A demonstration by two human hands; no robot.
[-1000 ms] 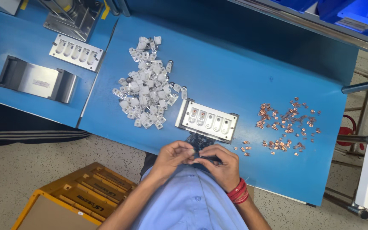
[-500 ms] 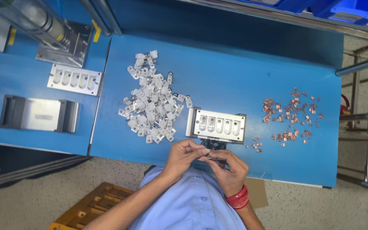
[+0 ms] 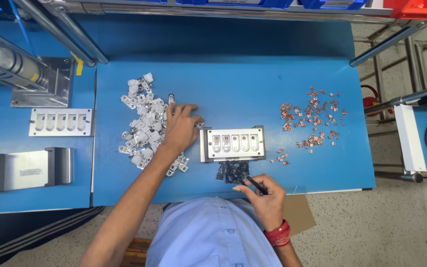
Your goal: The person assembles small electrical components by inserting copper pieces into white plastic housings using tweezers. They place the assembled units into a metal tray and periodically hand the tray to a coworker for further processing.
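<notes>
Hands are working apart on the blue worktop (image 3: 253, 89) in the head view. The left hand (image 3: 181, 129) is lying palm down with fingers spread, loosely open, on the right edge of the heap of small white plastic clips (image 3: 144, 118); whether any clip is being pinched under the palm is hidden. The clips are overlapping too much to count. The right hand (image 3: 263, 195), wearing a red bangle at the wrist (image 3: 278, 233), is closing its fingers round a thin black stick-like tool (image 3: 256, 185), whose tip is pointing at a small cluster of tiny black parts (image 3: 232, 171) by the near edge of the worktop; those parts are too small to count.

Just beyond that cluster, between the two hands, one grey metal fixture block with five slots (image 3: 234, 143) is lying flat; two left slots seem to be holding pieces, though the detail is hard to make out. Further right, a loose scatter of small copper-coloured metal pieces (image 3: 312, 116) is spreading out, too many to number.

On the neighbouring worktop to the left, a second five-slot metal plate (image 3: 61, 122) and one grey metal cover with dark ends (image 3: 23, 169) are resting, with a metal press (image 3: 30, 74) cut off by the frame.
</notes>
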